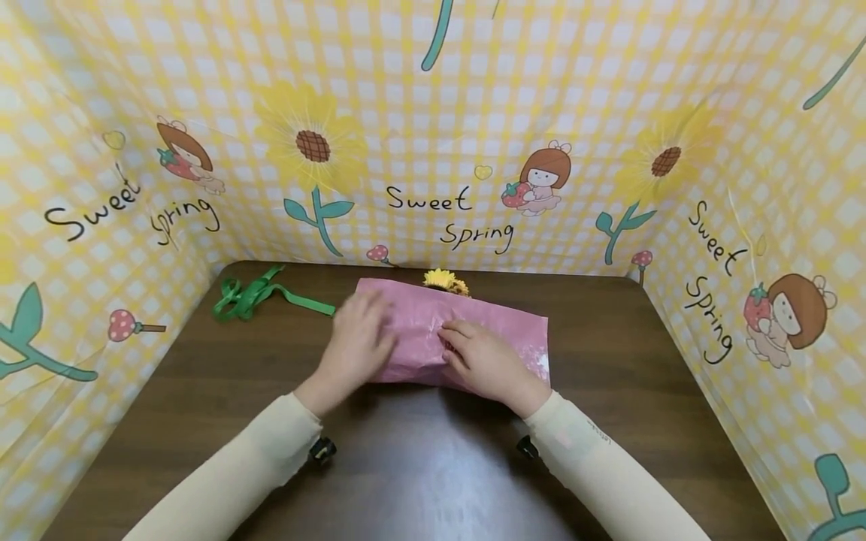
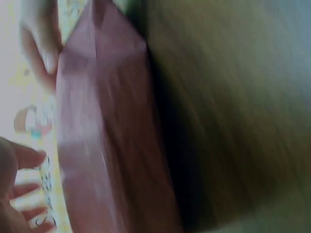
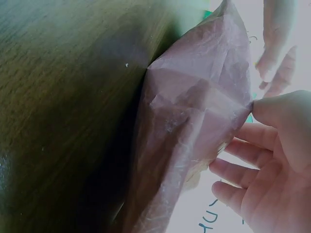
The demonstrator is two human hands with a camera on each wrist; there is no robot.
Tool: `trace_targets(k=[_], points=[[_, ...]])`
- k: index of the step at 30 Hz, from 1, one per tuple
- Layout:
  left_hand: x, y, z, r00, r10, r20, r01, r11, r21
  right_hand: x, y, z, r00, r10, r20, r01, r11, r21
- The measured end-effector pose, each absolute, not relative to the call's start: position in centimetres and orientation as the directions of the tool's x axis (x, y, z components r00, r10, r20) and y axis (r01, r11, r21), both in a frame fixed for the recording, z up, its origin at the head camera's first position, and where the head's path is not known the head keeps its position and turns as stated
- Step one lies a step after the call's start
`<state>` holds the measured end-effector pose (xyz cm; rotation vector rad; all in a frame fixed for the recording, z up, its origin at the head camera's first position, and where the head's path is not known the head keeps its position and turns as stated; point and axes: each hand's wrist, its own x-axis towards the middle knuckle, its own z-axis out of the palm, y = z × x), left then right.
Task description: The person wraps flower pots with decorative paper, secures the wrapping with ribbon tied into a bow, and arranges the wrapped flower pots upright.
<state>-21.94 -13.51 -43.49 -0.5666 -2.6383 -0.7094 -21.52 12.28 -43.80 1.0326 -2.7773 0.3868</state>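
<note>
Pink wrapping paper point(image 1: 406, 315), glossy and creased, lies in a folded, raised shape at the table's middle. My right hand point(image 1: 490, 361) pinches its upper edge; in the right wrist view the thumb point(image 3: 277, 111) sits at a corner of the paper, and the fingertips reach just behind it. My left hand point(image 1: 358, 338), blurred, hovers over the paper's left part with its fingers loosely spread. The left wrist view shows those fingers point(image 2: 26, 189) apart from the paper. Yellow flowers point(image 1: 443, 280) peek out behind the paper's far edge; whatever else lies under it is hidden.
A loose green ribbon point(image 1: 246, 297) lies in loops at the back left, one end running toward the paper. The dark wooden table point(image 1: 433, 466) is enclosed on the back and both sides by yellow checked cloth point(image 1: 406, 135).
</note>
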Motion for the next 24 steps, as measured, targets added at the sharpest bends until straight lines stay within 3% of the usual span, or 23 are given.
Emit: trace_targets(k=[3, 6, 24], points=[[-20.9, -11.5, -43.7, -0.772, 0.476, 0.422, 0.618, 0.716, 0.323, -21.2, 12.3, -44.3, -0.754, -0.609, 0.245, -0.655, 0.726, -0.211], [-20.4, -9.9, -44.1, -0.735, 0.581, 0.351, 0.677, 0.661, 0.323, -21.0, 12.2, -44.6, -0.76, -0.604, 0.241, -0.649, 0.726, -0.228], [-21.0, -7.7, -43.4, -0.745, 0.618, 0.251, 0.665, 0.716, 0.212, -21.4, 13.7, -43.5, -0.803, -0.543, 0.247, -0.596, 0.731, -0.333]])
